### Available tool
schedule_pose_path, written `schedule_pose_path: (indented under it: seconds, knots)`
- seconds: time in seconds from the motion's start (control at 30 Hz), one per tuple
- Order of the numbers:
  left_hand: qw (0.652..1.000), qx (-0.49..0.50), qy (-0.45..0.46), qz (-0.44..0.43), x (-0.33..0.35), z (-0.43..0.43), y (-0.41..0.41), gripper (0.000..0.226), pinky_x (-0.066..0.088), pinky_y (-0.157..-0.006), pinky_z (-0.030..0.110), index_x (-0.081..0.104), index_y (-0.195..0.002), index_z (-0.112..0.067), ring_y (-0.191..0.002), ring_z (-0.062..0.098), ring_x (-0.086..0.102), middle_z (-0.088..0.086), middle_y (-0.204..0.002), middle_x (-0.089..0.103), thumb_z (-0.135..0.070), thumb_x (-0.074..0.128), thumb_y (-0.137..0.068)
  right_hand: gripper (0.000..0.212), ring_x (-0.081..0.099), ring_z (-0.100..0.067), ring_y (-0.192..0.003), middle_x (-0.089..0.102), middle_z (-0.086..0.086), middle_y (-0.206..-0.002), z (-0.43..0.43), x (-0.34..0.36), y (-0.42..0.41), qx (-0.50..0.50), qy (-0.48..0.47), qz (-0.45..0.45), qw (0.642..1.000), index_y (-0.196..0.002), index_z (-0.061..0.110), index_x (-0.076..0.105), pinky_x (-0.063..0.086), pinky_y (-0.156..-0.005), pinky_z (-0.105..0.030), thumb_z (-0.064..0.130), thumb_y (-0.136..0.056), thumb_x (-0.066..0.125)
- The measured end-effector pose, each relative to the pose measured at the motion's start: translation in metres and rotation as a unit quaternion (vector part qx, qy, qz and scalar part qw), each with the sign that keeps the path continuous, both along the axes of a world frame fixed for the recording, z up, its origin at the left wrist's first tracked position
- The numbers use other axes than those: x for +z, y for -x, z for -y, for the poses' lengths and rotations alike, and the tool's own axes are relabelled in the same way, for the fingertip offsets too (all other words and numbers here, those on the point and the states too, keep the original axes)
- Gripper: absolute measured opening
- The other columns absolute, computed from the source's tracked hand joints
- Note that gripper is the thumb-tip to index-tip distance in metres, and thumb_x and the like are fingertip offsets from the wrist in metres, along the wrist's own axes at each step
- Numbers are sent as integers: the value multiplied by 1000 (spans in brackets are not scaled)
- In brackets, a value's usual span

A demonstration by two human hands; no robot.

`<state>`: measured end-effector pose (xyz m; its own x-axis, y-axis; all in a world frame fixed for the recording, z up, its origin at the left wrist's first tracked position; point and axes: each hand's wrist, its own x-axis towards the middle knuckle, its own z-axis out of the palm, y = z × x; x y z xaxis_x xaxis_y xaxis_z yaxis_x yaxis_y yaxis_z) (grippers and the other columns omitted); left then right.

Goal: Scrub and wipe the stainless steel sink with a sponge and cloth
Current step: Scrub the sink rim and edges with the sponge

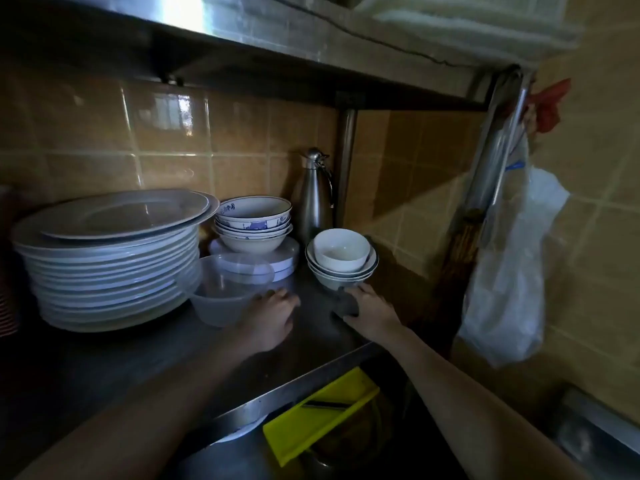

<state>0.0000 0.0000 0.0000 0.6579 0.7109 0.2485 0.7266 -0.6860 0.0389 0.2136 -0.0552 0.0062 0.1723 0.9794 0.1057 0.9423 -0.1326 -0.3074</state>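
My right hand (372,311) grips a dark grey sponge or cloth (344,301) and presses it on the steel counter (311,344), just in front of a stack of white bowls (341,259). My left hand (273,318) lies on the counter with its fingertips touching a clear plastic container (221,299). Below the counter's front edge is the sink (242,459), dim, holding a yellow-green tray (320,415) with a dark utensil on it.
A tall stack of white plates (110,258) fills the left of the counter. Blue-patterned bowls (254,220) sit on a round white lid beside a steel flask (315,199). A white plastic bag (509,271) hangs at the right by the tiled wall. A steel shelf (277,53) runs overhead.
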Motion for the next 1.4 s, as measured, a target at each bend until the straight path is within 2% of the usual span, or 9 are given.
schedule_pose_path:
  seconds: [0.13, 0.33, 0.47, 0.6, 0.77, 1.03, 1.3, 1.4]
  knots:
    - [1000, -13, -4, -1, -6, -3, -9, 36, 40, -93, 38, 49, -123, -22, -116, 26, 48, 4, -124, 51, -21, 46, -87, 58, 42, -31, -128, 27, -4, -145, -6, -5, 0, -10, 12, -16, 1000, -139, 28, 35, 38, -106, -41, 25, -87, 61]
    - [1000, -15, 9, -3, -12, -6, -14, 35, 38, -91, 38, 49, -122, -24, -114, 25, 49, 3, -124, 50, -22, 46, -88, 42, 52, -32, -113, 40, -7, -127, -5, -10, -5, -12, -10, -23, 1000, -124, 25, 47, 43, -94, -37, 21, -85, 63]
    - [1000, -16, 23, -4, -12, -4, -14, 35, 38, -90, 39, 49, -123, -24, -114, 25, 48, 3, -124, 50, -23, 46, -88, 34, 52, -32, -112, 42, -7, -125, 3, -12, -6, -19, -25, -28, 999, -116, 25, 51, 44, -93, -38, 16, -85, 61]
    - [999, -17, 36, -9, -10, 9, -17, 35, 38, -92, 40, 48, -123, -24, -116, 25, 47, 3, -124, 48, -23, 46, -88, 36, 52, -32, -112, 41, -7, -127, 20, -17, -9, -19, -39, -24, 999, -118, 26, 49, 45, -94, -39, 14, -86, 59]
    - [999, -16, 33, -16, -8, 39, -28, 32, 41, -91, 38, 48, -120, -25, -114, 26, 50, 2, -123, 48, -24, 45, -88, 38, 52, -34, -111, 40, -7, -126, 56, -23, -17, -13, -64, -41, 997, -121, 24, 50, 45, -93, -40, 9, -87, 56]
    - [998, -47, 40, -22, -3, 84, -49, 29, 39, -91, 38, 50, -118, -26, -116, 26, 48, 2, -121, 47, -24, 45, -89, 42, 45, -32, -122, 35, -4, -134, 124, -31, -40, -26, -55, -51, 997, -126, 24, 48, 43, -102, -44, 4, -89, 52]
    - [996, -70, 43, -24, -13, 139, -75, 32, 39, -91, 38, 49, -121, -25, -116, 26, 50, 3, -124, 48, -25, 48, -89, 37, 53, -26, -108, 41, 0, -121, 210, -52, -64, -67, -40, -92, 993, -119, 25, 53, 47, -91, -35, 7, -87, 55]
    - [996, -73, 45, -29, -24, 160, -81, 32, 37, -94, 38, 50, -122, -26, -120, 25, 46, 3, -125, 48, -26, 48, -90, 36, 53, -27, -107, 41, -1, -120, 242, -66, -72, -77, -26, -99, 992, -120, 24, 53, 49, -92, -37, 7, -88, 55]
